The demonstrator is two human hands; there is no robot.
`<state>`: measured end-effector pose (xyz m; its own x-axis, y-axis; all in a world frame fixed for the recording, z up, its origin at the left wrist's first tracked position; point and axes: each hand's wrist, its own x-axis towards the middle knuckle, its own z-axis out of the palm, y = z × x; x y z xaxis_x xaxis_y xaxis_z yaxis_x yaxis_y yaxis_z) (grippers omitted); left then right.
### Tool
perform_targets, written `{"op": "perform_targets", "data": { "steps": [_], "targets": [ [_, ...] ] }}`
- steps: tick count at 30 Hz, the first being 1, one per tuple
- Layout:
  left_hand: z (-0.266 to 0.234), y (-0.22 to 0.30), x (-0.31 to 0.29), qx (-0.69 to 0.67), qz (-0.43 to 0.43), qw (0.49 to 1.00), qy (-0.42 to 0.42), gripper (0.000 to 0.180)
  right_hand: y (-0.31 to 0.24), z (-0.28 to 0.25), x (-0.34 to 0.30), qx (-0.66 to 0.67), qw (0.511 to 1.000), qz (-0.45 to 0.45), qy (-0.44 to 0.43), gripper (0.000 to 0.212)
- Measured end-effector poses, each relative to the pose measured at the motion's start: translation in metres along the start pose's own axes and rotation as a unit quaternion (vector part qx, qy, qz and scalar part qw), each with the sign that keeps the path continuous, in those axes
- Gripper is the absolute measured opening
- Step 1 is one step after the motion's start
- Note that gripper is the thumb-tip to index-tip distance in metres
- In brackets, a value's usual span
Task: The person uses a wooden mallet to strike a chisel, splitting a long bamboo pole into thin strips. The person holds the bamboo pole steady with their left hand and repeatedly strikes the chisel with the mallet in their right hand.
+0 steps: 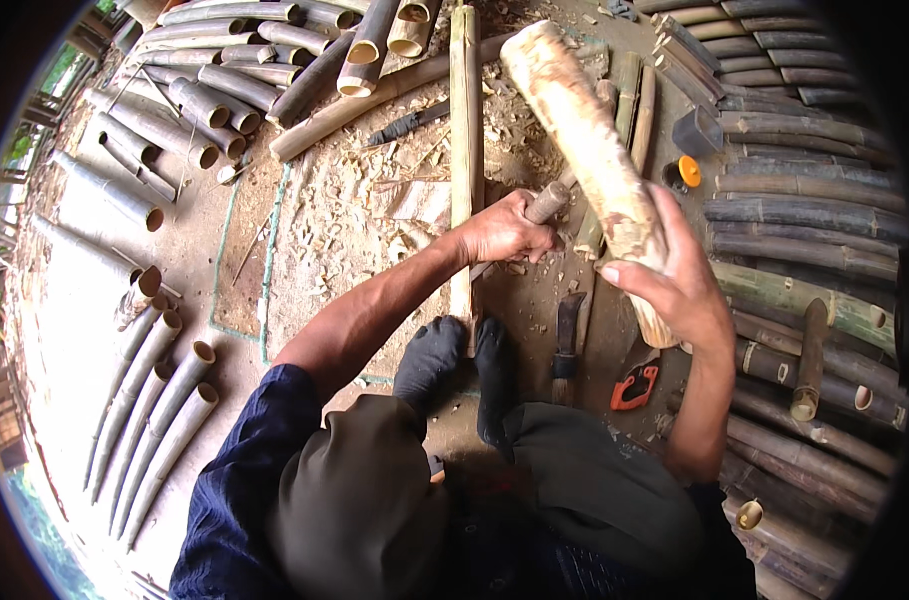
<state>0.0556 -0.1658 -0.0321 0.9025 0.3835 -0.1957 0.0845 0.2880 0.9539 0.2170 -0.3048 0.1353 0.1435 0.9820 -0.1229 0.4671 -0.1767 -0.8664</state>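
My left hand (509, 230) is closed round a chisel (546, 203); its wooden handle sticks out at the upper right. The metal slants down-left to the side of a long squared pole (466, 130), and whether the edge is in the wood I cannot tell. My right hand (686, 275) grips the narrow end of a thick, pale wooden club (589, 125), its broad end raised up and to the left. The pole runs away from me, its near end between my feet in dark socks (430, 360). Wood chips (319, 225) lie round the pole.
Beside my right foot lie a dark-bladed knife (567, 335) and an orange-handled saw (634, 388). An orange round object (688, 170) and a grey container (696, 130) stand farther right. Bamboo poles (809, 215) line the right side; cut bamboo tubes (164, 420) lie at left and far left.
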Motion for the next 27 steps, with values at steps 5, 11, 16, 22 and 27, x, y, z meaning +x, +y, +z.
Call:
{"op": "perform_targets", "data": {
  "steps": [5,11,16,22,27],
  "targets": [
    [-0.004,-0.004,0.002,-0.015,0.041,0.999,-0.019,0.013,-0.042,-0.022,-0.011,0.081,0.984,-0.029,0.154,0.078],
    [-0.002,-0.008,0.005,-0.086,0.03,0.996,-0.02,0.017,0.008,0.003,0.01,-0.163,0.985,-0.041,-0.049,0.089],
    [0.001,-0.01,0.033,0.109,0.005,0.994,0.015,0.02,0.02,-0.012,0.007,0.185,0.977,0.096,0.043,0.096],
    [0.018,-0.035,0.092,0.247,-0.125,0.942,0.19,0.032,0.018,-0.048,0.014,0.138,0.979,0.084,0.127,0.07],
    [0.007,-0.063,0.109,0.296,-0.18,0.909,0.231,0.049,0.035,-0.043,-0.002,0.193,0.969,0.079,0.13,0.062]
  ]
}}
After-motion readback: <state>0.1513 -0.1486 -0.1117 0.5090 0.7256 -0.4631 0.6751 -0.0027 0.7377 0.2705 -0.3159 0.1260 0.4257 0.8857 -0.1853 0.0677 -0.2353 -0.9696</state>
